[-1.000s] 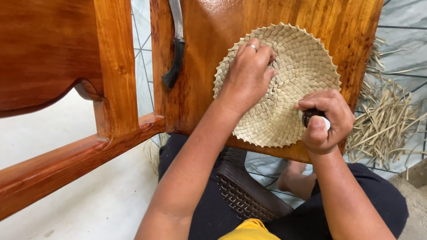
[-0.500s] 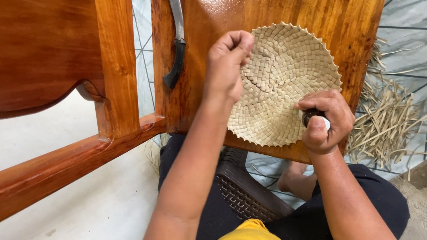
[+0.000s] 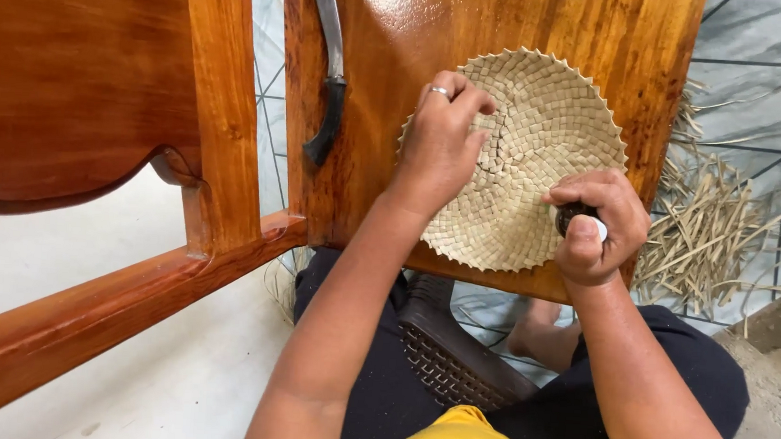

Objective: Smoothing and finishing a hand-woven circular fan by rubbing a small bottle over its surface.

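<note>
Right now the left hand (image 3: pixel 440 146) lies flat-fingered on the left part of a round woven mat (image 3: pixel 525 160), fingertips curled in toward its middle, pressing it down rather than gripping it. The right hand (image 3: pixel 600 225) is closed in a fist around a small dark tool (image 3: pixel 580 220) with a pale tip, set at the mat's lower right edge. The mat lies on a glossy wooden tabletop (image 3: pixel 618 44), under and between both hands.

Judging by its thin plaited strips and zigzag rim, the mat looks light, flexible and a little springy; it would likely slide on the varnish, so pinning it flat or pinching the rim seems the surest hold.

Left of the left hand lies a knife (image 3: pixel 327 71), its blade cut off at the top. Right of the right hand, loose dry strips (image 3: pixel 714 239) lie on the floor. What the tool is stays unclear inside the fist.
</note>
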